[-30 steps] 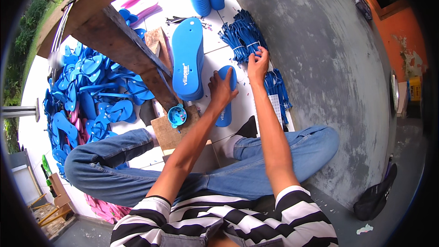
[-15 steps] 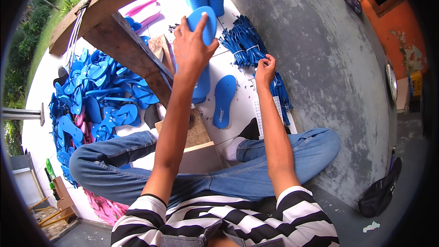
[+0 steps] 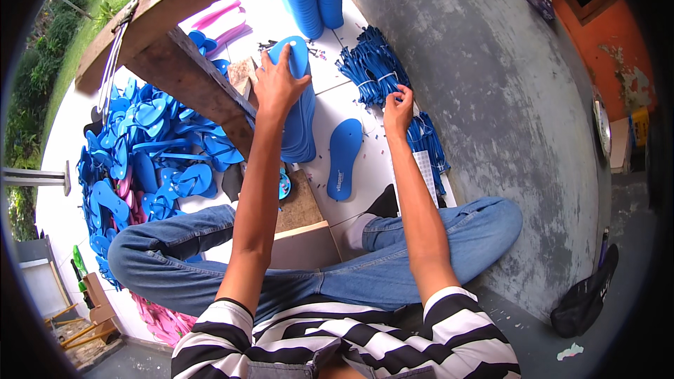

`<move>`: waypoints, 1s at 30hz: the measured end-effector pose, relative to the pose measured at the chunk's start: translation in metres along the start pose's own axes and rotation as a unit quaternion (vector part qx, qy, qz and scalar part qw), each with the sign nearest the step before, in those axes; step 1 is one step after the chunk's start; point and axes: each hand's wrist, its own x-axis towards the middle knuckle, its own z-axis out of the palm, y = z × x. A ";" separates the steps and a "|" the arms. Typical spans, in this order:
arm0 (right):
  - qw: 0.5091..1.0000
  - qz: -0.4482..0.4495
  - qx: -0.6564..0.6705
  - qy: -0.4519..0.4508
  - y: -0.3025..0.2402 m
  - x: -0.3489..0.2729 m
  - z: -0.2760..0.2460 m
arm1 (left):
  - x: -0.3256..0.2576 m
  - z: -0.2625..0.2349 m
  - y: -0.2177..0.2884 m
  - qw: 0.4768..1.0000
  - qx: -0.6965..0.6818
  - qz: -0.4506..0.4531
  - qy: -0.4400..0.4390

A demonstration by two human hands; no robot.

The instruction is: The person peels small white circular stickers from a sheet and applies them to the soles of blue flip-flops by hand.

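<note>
My left hand [image 3: 279,89] is closed on a blue flip-flop sole [image 3: 298,63], which lies on a stack of blue soles [image 3: 300,130]; its fingers and thumb spread across the sole to the edges. My right hand [image 3: 398,110] is pinched closed beside tied bundles of blue flip-flop straps [image 3: 372,67]; what its fingertips hold, if anything, cannot be made out. Between my forearms, one single blue sole [image 3: 345,158] lies flat on the white tiles. More blue straps [image 3: 426,142] lie beyond my right wrist.
A wooden post frame [image 3: 189,63] stands left of my left arm, with a pile of blue flip-flops [image 3: 151,140] beyond it. A wooden block [image 3: 298,203] sits between my legs. Tall stacks of soles [image 3: 302,0] stand ahead; a grey wall [image 3: 484,119] rises on the right.
My left hand has lowered the raised sole onto the stack and moved slightly left and nearer. My right hand has shifted slightly left, still pinched.
</note>
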 end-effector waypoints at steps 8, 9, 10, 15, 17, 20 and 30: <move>0.998 0.020 -0.032 -0.056 0.000 -0.008 0.006 | -0.026 0.003 0.013 0.976 0.046 0.102 0.189; 0.996 0.026 -0.039 -0.075 -0.001 -0.011 0.008 | -0.037 0.001 0.023 0.968 0.002 0.141 0.210; 0.993 0.044 -0.034 -0.103 0.005 -0.010 0.007 | -0.049 0.003 0.038 0.955 -0.047 0.182 0.229; 0.982 -0.039 -0.013 -0.185 0.038 -0.014 0.016 | -0.098 0.057 0.081 0.925 -0.234 0.268 0.135; 0.965 0.098 0.101 -0.220 0.017 -0.026 0.023 | -0.108 0.095 0.063 0.933 -0.251 0.235 0.108; 0.952 0.173 0.171 -0.188 0.035 -0.027 0.030 | -0.118 0.162 0.033 0.957 -0.244 0.151 0.039; 0.955 0.149 0.195 -0.168 0.071 -0.057 0.046 | -0.128 0.236 -0.026 0.976 -0.027 0.217 -0.002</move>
